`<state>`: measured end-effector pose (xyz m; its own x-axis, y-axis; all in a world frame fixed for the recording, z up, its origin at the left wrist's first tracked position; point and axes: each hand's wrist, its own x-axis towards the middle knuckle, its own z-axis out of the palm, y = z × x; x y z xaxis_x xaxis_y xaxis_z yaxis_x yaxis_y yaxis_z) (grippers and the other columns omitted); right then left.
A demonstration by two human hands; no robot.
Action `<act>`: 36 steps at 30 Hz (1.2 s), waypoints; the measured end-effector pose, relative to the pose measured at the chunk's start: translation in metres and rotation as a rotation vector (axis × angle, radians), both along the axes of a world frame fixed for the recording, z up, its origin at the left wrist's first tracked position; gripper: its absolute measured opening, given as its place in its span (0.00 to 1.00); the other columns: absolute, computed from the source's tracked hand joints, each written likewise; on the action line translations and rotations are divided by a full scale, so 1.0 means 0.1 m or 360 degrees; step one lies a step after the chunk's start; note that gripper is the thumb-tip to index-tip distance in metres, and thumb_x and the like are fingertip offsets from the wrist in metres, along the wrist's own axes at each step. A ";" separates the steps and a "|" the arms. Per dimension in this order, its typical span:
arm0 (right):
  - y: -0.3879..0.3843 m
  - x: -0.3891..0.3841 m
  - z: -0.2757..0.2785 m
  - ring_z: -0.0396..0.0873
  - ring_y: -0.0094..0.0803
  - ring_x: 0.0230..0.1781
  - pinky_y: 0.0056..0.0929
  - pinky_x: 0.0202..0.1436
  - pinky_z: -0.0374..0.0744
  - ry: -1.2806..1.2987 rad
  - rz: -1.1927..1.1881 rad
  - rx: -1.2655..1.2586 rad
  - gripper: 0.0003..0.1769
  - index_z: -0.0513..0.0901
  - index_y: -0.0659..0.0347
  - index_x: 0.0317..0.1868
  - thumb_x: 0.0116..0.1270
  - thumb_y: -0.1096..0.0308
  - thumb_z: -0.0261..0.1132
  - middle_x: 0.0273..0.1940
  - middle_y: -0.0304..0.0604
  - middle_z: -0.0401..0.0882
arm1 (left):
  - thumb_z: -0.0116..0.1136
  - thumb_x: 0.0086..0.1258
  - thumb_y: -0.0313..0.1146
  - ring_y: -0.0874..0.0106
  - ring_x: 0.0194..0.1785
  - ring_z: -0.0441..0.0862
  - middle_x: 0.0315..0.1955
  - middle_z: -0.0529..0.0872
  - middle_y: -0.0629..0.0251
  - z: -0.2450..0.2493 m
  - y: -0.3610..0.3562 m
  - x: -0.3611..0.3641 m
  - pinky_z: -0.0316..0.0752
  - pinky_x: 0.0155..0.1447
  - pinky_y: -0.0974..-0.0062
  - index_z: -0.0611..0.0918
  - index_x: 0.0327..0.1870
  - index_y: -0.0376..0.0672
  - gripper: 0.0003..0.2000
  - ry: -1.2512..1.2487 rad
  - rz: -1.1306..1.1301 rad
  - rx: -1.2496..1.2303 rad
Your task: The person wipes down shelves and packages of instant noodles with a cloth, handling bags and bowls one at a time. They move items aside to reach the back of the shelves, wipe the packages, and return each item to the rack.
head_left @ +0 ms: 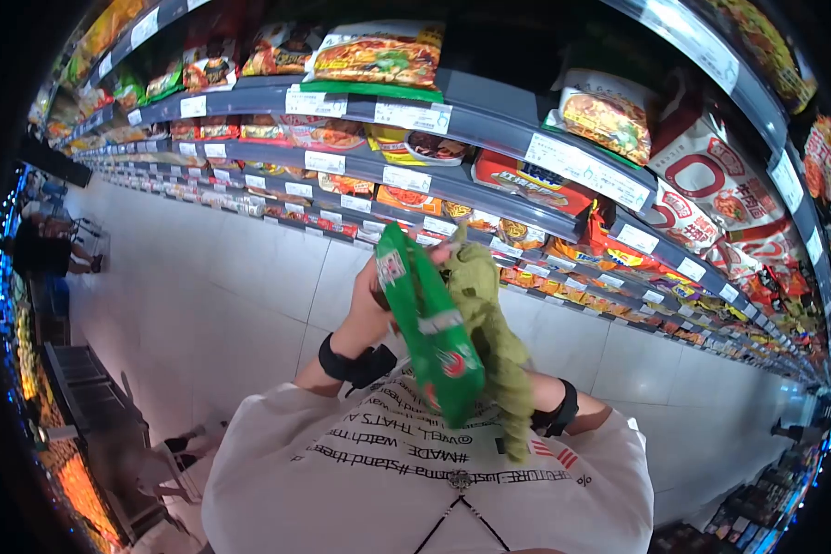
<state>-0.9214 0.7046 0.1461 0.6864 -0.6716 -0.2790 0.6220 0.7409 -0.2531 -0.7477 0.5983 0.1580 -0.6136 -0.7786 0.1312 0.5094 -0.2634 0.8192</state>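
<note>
My left hand (369,291) is closed around a green packet (439,337), which is tilted and slightly blurred in front of my chest. The packet has white and red print and a pale strip across it. Right beside it is an olive-green, bumpy, soft-looking thing (489,323), hanging in front of my right forearm. Of my right hand (443,252) only a little skin shows near the top of that soft thing. It appears to grip it, with most of the fingers hidden. Both wrists wear black bands.
Curved-looking shelves (489,189) with price tags run across the front, stocked with bagged noodles (379,55) and red-and-white packs (716,171). Pale floor tiles (240,268) lie below. At the left stand a dark display (97,392) and a person with a cart (88,245) farther off.
</note>
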 end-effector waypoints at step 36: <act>0.31 -0.79 0.08 0.65 0.32 0.59 0.33 0.60 0.65 0.0897 -0.1458 -0.0864 0.23 0.62 0.61 0.61 0.68 0.63 0.50 0.60 0.42 0.64 | 0.54 0.63 0.42 0.69 0.48 0.75 0.44 0.79 0.59 1.34 -3.19 -1.59 0.71 0.45 0.73 0.75 0.50 0.39 0.19 -0.1104 0.0942 -0.1516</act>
<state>-1.0007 0.7360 0.1540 -0.2342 -0.9686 0.0840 0.5632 -0.2056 -0.8004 -0.9064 0.2793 0.2921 -0.3757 -0.7291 0.5721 -0.2505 0.6743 0.6947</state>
